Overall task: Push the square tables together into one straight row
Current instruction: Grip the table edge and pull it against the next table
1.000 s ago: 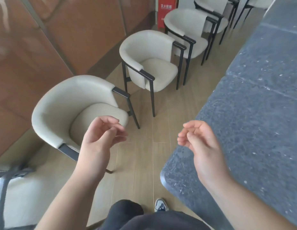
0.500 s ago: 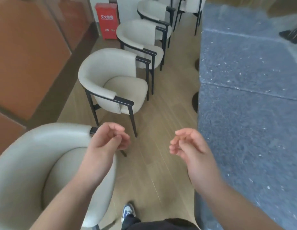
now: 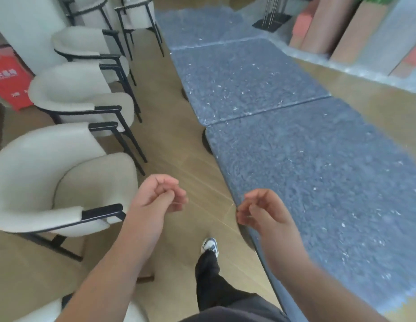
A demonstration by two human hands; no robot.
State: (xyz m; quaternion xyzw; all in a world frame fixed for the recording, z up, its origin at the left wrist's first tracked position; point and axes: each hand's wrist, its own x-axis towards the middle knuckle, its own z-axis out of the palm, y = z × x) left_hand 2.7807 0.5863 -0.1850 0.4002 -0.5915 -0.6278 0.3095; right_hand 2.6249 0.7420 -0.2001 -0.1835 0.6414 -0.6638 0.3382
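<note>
Left hand (image 3: 155, 201) and right hand (image 3: 262, 212): both raised in front of the body, fingers loosely curled, holding nothing and touching nothing. The right hand hangs over the near edge of the nearest grey tabletop (image 3: 330, 182). That tabletop abuts a second tabletop (image 3: 244, 77), which abuts a third tabletop (image 3: 197, 26), forming a row. A bare strip of wooden floor (image 3: 179, 145) runs between the tabletops and a line of cream armchairs (image 3: 51, 182). One shoe (image 3: 210, 246) stands on this strip.
</note>
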